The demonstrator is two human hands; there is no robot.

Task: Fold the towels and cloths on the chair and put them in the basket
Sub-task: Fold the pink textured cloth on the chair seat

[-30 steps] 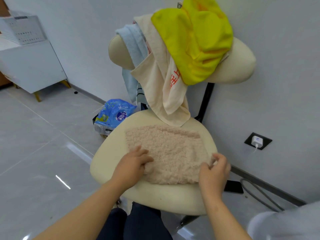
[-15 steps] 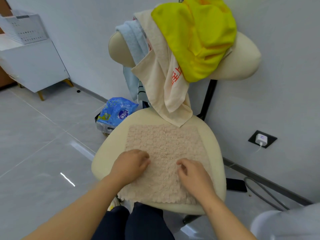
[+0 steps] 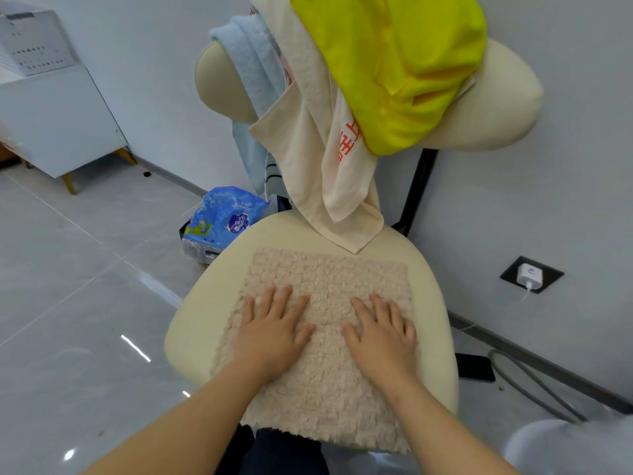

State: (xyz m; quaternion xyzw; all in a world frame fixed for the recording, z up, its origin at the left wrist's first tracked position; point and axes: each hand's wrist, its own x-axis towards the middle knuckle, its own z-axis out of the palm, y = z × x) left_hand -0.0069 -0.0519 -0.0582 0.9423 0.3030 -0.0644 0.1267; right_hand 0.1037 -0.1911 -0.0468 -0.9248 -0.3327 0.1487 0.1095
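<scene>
A fluffy beige towel (image 3: 329,279) lies spread flat on the cream seat of the chair (image 3: 202,317), its near edge hanging over the seat's front. My left hand (image 3: 274,330) and my right hand (image 3: 382,334) rest flat on it side by side, fingers straight. Over the chair's backrest hang a yellow cloth (image 3: 394,60), a cream towel with red print (image 3: 318,159) and a light blue towel (image 3: 250,63). A white perforated basket (image 3: 32,42) stands on a white cabinet at the far left.
A blue plastic package (image 3: 226,217) sits on a box on the floor left of the chair. A wall socket with a white charger (image 3: 530,274) and a grey cable (image 3: 534,382) are at the right. A dark phone (image 3: 476,366) lies on the floor.
Both hands went from gripping the towel's edges to lying flat on it. The towel was pulled toward me and spread out, now larger and hanging over the seat's front edge.
</scene>
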